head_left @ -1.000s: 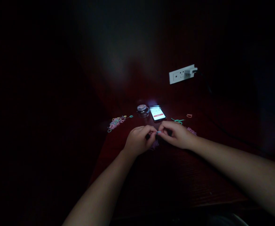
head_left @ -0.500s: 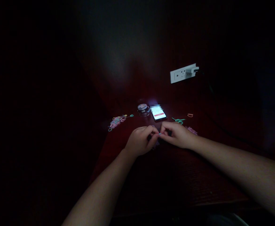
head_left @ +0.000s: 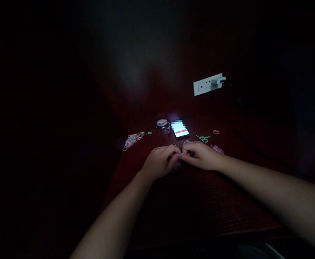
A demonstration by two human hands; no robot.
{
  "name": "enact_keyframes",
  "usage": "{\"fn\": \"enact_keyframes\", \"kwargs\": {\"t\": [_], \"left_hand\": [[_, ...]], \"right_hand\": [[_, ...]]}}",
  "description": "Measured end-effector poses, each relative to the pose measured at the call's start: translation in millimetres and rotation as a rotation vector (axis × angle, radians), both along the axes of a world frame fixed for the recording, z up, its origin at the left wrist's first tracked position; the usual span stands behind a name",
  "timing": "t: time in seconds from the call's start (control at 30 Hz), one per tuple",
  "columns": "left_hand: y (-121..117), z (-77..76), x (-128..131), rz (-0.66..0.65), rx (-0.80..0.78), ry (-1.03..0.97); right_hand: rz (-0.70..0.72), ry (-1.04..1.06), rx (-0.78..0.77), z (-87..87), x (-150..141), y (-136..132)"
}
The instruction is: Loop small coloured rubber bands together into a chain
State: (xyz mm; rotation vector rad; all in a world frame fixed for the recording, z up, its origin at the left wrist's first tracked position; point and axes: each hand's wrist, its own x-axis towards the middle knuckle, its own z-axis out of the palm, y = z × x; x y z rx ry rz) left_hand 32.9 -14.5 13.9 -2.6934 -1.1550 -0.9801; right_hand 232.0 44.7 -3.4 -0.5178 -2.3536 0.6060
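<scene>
Left hand point(head_left: 158, 162) narrowing to fingertip pinch, meeting right hand point(head_left: 203, 155), also pinching; both gripping small pale-blue piece point(head_left: 182, 154) on near side of phone point(head_left: 181, 130). Piece mostly hiding between fingertips, exact shape not readable. Light, level pinch probably serving best, thumbs steadying from below; hard squeezing likely risking slip. Purple heap point(head_left: 176, 166) lying under hands, nearer than phone; green bands point(head_left: 203, 138) sitting right of phone, jar point(head_left: 163, 127) standing just left. Dim light calling for slow, small finger movements.
</scene>
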Motion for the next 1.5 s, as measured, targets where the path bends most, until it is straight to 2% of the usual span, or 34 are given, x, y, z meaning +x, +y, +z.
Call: {"fn": "enact_keyframes", "kwargs": {"t": [0.23, 0.43, 0.77, 1.0, 1.5], "left_hand": [[-0.4, -0.1, -0.2, -0.046, -0.024, -0.051], [0.1, -0.8, 0.3, -0.050, 0.029, -0.064], [5.9, -5.5, -0.3, -0.009, 0.141, -0.101], [5.9, -6.2, 0.2, 0.031, 0.175, -0.125], [4.2, -5.9, 0.4, 0.079, 0.102, -0.122]], "right_hand": [[0.023, 0.013, 0.025, 2.3, 0.1, -0.6], [0.042, 0.024, -0.037, 6.9, 1.3, -0.5], [0.048, 0.000, 0.015, 6.3, 1.1, -1.2], [-0.029, 0.120, -0.037, 5.1, 2.4, -4.1], [-0.096, 0.147, 0.072, 5.3, 1.6, -1.9]]}}
